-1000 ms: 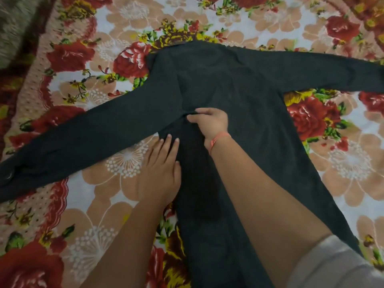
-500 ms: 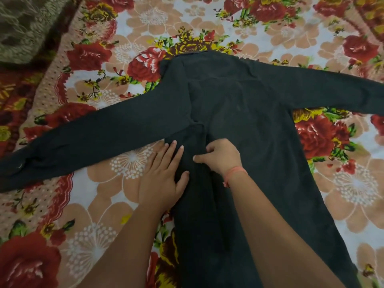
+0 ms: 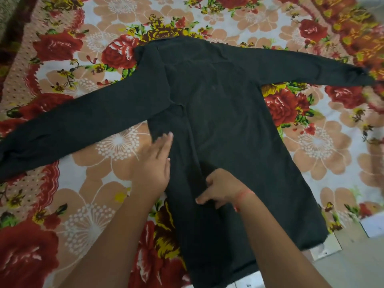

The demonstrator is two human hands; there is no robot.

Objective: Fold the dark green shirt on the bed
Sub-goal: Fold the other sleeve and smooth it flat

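The dark green shirt [image 3: 224,113] lies flat on the floral bedspread [image 3: 99,215], collar away from me, both long sleeves spread out to the sides. Its left side is folded inward along the body. My left hand [image 3: 154,163] lies flat with fingers together along that folded left edge, fingertips just below the armpit. My right hand [image 3: 220,189] sits lower on the fold near the shirt's middle, fingers curled and pressing or pinching the cloth. A red thread is around my right wrist.
The bed's near right corner [image 3: 324,248] shows, with grey floor [image 3: 353,267] beyond it. The shirt's hem reaches the bed's near edge. A dark patterned cloth [image 3: 8,9] sits at the far left corner.
My right hand has slid down the folded edge toward the hem. My left hand stays near the armpit, now flatter along the edge. The camera has tilted, showing more of the shirt and the bed corner.
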